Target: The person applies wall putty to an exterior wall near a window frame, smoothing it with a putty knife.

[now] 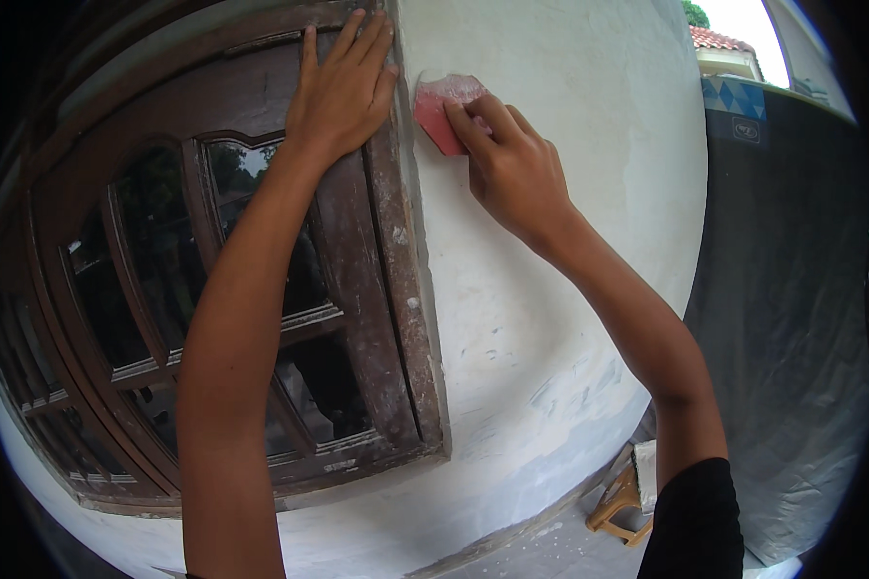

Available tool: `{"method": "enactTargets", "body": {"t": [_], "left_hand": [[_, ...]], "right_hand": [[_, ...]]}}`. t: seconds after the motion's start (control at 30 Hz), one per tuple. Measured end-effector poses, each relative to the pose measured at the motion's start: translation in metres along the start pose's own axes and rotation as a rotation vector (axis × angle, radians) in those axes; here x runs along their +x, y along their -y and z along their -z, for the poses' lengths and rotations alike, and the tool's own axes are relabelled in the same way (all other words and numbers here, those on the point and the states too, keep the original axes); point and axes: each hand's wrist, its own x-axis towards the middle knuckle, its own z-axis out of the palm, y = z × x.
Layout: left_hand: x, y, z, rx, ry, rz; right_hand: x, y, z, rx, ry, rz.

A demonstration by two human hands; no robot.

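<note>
My right hand [519,174] grips a red putty scraper [441,121], its fingers closed round the near end. White putty coats the scraper's upper edge, which lies against the pale plastered wall [560,270] just right of the window frame. My left hand [346,92] rests flat on the upper right corner of the brown wooden window [256,58], fingers stretched upward and a little apart, holding nothing. Pale smears mark the window's side frame [403,236] beside the wall.
A dark plastic-wrapped panel [792,289] stands upright along the right. On the grey floor [550,540] at the wall's foot is a brown plastic stool [620,507] with a whitish box-like thing [645,468] by it. Dark glass panes [154,241] fill the window.
</note>
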Motion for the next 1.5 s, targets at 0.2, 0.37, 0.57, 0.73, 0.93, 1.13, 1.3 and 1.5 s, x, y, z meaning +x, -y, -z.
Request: {"method": "enactTargets", "body": {"t": [0.2, 0.37, 0.57, 0.73, 0.93, 1.13, 1.3, 1.5], "left_hand": [[0.006, -0.005, 0.003, 0.005, 0.006, 0.000], [0.007, -0.007, 0.003, -0.014, 0.024, -0.003], [0.002, -0.001, 0.002, 0.015, 0.002, 0.005], [0.009, -0.008, 0.004, -0.015, 0.022, 0.024], [0.008, -0.007, 0.002, 0.005, 0.021, 0.013], [0.003, 0.002, 0.002, -0.011, 0.056, 0.041], [0.009, -0.006, 0.006, -0.003, 0.043, 0.024], [0.010, -0.006, 0.005, -0.015, 0.070, 0.036]], "right_hand": [[0.079, -0.031, -0.012, -0.099, -0.261, 0.029], [0.077, -0.020, -0.028, -0.071, -0.109, 0.002], [0.014, 0.011, -0.007, -0.013, -0.060, -0.022], [0.061, -0.028, -0.001, -0.075, -0.227, -0.017], [0.066, -0.039, -0.023, 0.002, -0.037, -0.091], [0.000, -0.007, -0.003, 0.031, -0.018, -0.003], [0.041, -0.039, 0.003, -0.011, -0.183, 0.002], [0.060, -0.049, -0.022, -0.080, -0.169, 0.019]]}}
